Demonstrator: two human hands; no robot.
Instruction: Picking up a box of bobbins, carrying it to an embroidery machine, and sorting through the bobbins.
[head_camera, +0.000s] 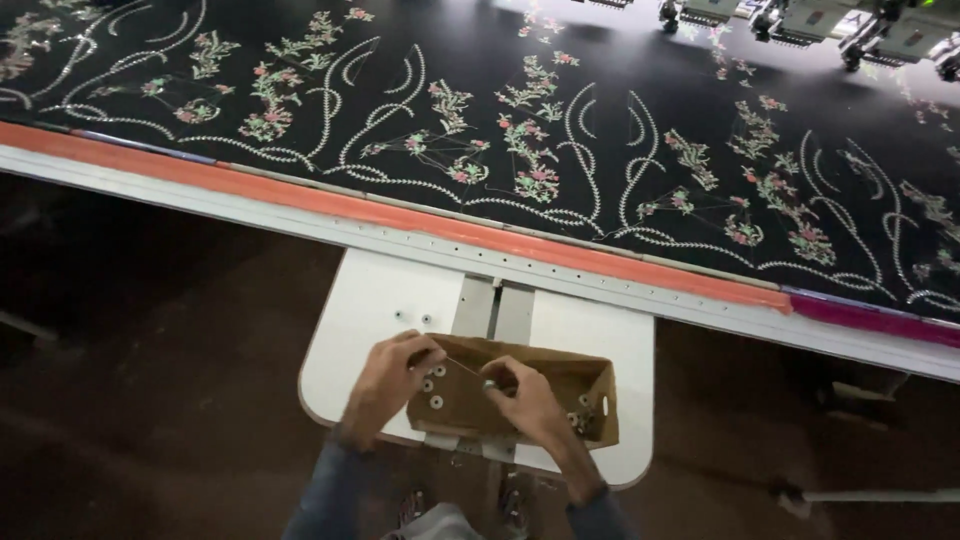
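Observation:
My left hand (392, 382) and my right hand (527, 400) are over an open brown cardboard box (590, 385) that lies on a small white table (370, 305). A thin thread runs between the two hands. My right hand pinches a small round bobbin by its fingertips. My left hand's fingers pinch the thread's other end near the box's left edge. Small round white bobbins (436, 386) lie on the box flap between my hands, and more sit in the box's right corner (581, 415).
Black fabric (620, 60) with floral embroidery is stretched on a long frame edged by an orange strip (400, 215) and a white rail (560, 275). Embroidery machine heads (860, 30) hang at the top right. Two loose bobbins (412, 317) lie on the white table. Dark floor surrounds it.

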